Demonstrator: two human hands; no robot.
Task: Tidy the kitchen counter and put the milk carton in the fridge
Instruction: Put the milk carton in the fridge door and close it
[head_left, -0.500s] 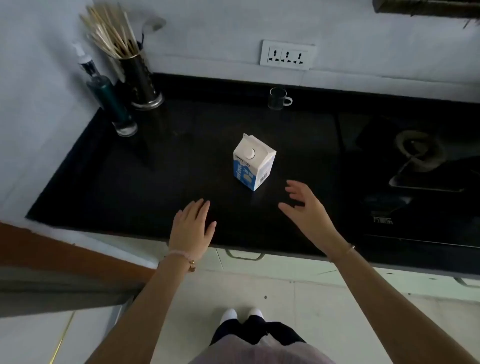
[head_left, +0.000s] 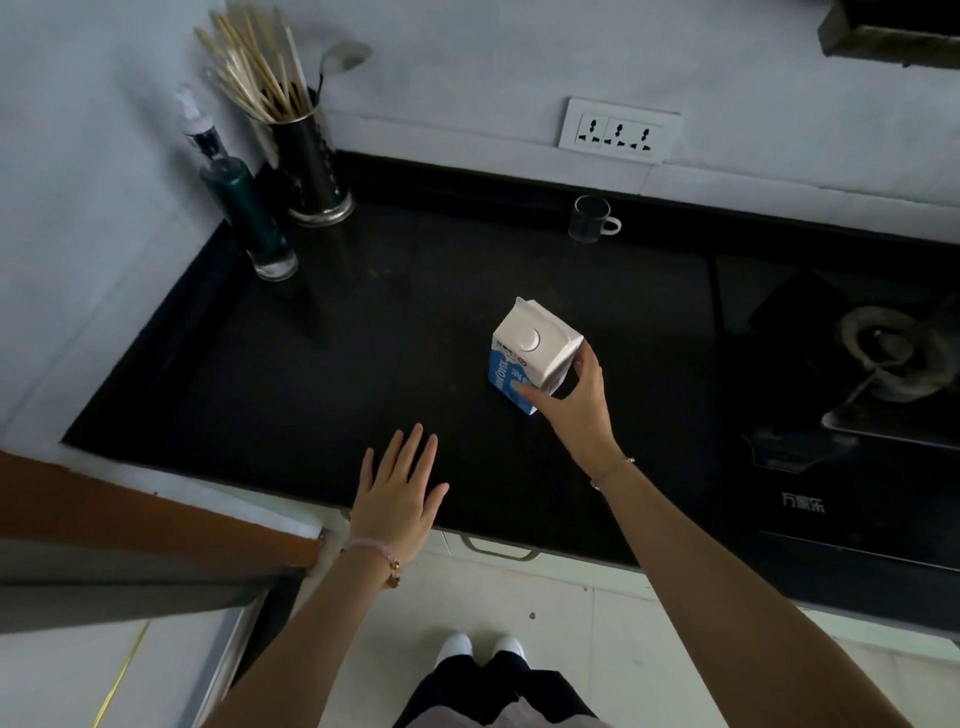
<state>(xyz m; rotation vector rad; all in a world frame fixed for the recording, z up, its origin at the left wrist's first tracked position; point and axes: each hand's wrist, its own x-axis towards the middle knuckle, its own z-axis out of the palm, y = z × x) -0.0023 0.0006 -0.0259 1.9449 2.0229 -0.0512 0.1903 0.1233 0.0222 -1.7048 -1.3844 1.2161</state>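
Head view: black counter (head_left: 363, 364) beneath white wall (head_left: 467, 78)

The black desk (head_left: 337, 389) carries a chopstick holder (head_left: 311, 171) in its back left corner, a pump bottle (head_left: 244, 213) just beside it, a glass cup (head_left: 589, 221) at the back edge, a milk carton (head_left: 530, 353) near the middle and a gas hob (head_left: 883, 353) at the right end.

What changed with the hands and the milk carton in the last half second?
The right hand reached forward and took hold of the milk carton, thumb on its front, fingers on its side. The carton stays put on the counter. The left hand stays open near the front edge.
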